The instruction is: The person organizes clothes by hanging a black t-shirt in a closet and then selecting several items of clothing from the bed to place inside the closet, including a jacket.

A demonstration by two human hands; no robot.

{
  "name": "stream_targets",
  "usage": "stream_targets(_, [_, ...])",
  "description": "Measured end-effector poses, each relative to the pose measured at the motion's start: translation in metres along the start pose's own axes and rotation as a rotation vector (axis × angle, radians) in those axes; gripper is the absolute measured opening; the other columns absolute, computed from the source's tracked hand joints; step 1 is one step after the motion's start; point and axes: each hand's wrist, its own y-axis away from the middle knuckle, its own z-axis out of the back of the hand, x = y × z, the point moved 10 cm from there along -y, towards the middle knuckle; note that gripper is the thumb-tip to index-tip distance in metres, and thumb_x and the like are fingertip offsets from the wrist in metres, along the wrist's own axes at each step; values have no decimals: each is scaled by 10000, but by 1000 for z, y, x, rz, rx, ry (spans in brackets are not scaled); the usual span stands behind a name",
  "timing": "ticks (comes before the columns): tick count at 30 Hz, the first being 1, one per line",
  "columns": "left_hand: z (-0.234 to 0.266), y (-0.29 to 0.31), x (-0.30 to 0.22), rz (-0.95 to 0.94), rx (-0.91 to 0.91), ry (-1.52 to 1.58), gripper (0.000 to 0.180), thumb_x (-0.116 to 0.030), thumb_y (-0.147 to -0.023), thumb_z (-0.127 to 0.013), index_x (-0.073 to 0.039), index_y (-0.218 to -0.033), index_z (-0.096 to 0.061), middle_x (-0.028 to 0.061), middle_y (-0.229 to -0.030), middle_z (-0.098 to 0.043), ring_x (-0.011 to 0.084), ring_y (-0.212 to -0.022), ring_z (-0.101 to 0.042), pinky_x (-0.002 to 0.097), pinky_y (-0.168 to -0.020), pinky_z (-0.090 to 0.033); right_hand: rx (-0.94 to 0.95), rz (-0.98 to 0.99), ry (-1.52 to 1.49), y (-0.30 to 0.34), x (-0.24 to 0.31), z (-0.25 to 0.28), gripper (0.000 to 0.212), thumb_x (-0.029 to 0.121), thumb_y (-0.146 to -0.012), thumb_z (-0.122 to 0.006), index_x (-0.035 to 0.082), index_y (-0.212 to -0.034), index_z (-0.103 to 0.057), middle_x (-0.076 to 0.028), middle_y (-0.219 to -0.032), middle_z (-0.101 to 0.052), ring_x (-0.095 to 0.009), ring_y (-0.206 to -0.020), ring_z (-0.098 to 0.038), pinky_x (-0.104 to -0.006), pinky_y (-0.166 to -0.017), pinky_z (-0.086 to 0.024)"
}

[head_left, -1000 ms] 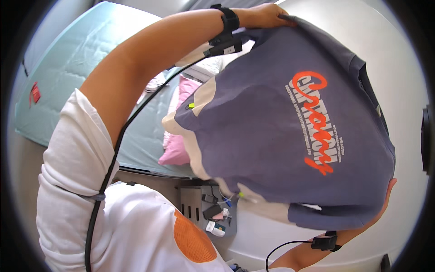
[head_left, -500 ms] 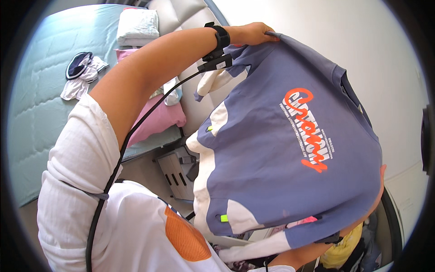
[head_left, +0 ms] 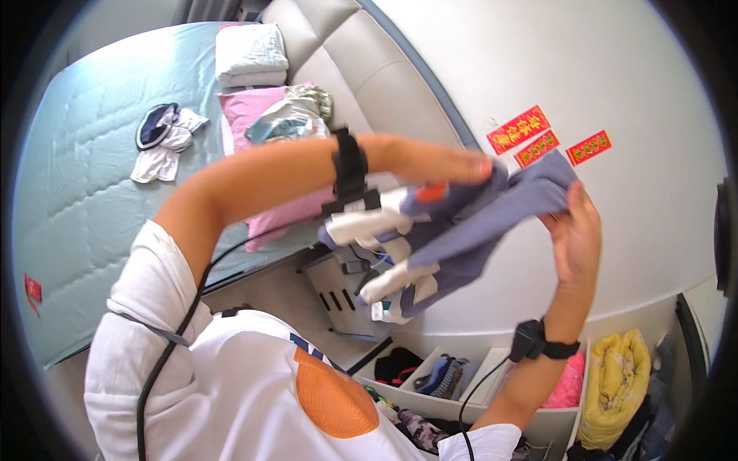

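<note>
One blue-grey top with cream panels (head_left: 492, 219) hangs in the air, stretched between two bare hands, its middle blurred. The left hand (head_left: 444, 163), blurred too, is closed on one gathered edge; the right hand (head_left: 576, 230) pinches the other end between thumb and fingers, with no gap that I can see. The person wears a white shirt (head_left: 231, 384) with one orange patch (head_left: 334, 396), and two black wrist straps (head_left: 350, 165), each trailing a black cable (head_left: 461, 419).

Below the right forearm is a pale divided drawer (head_left: 557, 419). Past the forearm's two sides I make out one black bundle (head_left: 398, 365), some blue and striped folded pieces (head_left: 444, 376) I can't count, one bright pink cloth (head_left: 567, 380) and one yellow bundle (head_left: 615, 384). The forearm covers part of the compartments.

Farther off, one low grey unit (head_left: 330, 296) with dark slots stands beside the bed, partly hidden by the top. The bed (head_left: 84, 223) has a pale green quilted cover; on it lie one red tag (head_left: 32, 289), one white-and-navy heap of clothing (head_left: 165, 140), pink bedding (head_left: 246, 111) under a crumpled pile (head_left: 288, 119), and a folded white stack (head_left: 250, 54). The left arm cuts across the bedding. Behind rises a padded beige headboard (head_left: 361, 69), then the white wall (head_left: 553, 54) with three red strips (head_left: 588, 147).
</note>
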Motion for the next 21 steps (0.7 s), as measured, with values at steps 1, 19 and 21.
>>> stream_targets(1, [-30,10,-5,8,131,100,809,-607,-841,-471,-108,-1411,-188,144,-1215,-446,148,-773,-533,286,-677,-472,43,31,7,-8,-5,-23,400,308,-955,-437,-28,-1164,-498,-119,-1085,-586,-192,-967,-590,-325,-825,-488])
stream_targets(19, [-144,563,274,891,-1459,1455,235,-169,-896,-422,-18,-920,-601,135,-903,-648,246,-786,-642,391,-766,-525,470,-872,-79,203,-483,-237,107,86,-811,-500,34,-774,-586,-82,-608,-594,-143,-443,-526,-253,-394,-420])
stream_targets(21, [-143,639,303,781,-1635,1471,262,-129,-890,-370,2,-897,-596,137,-917,-637,257,-801,-633,415,-793,-504,393,-1250,-477,309,-533,-268,104,38,-792,-525,11,-885,-563,-135,-750,-639,-191,-596,-615,-271,-488,-495])
